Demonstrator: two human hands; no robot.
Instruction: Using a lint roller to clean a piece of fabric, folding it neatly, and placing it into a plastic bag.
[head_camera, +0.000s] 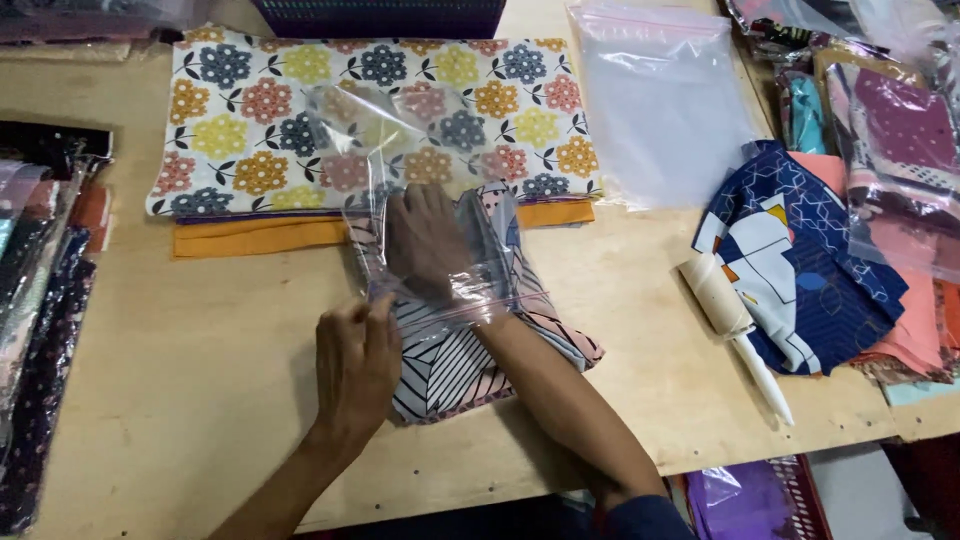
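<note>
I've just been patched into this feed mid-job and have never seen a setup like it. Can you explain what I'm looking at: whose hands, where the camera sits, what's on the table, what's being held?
There is no machine here: a person works with two bare hands. The single picture comes from a camera worn on the person's head, looking down at a pale wooden table.

The right hand is pushed inside a clear plastic zip bag, on top of a folded striped cloth in white, black and pink that sits partly in the bag. The left hand pinches the bag's open edge.

Behind lie a folded floral cloth on an orange cloth, and a second clear zip bag, empty. To the right sit a blue patterned cloth and a white lint roller. Bagged cloths are stacked at both sides.
</note>
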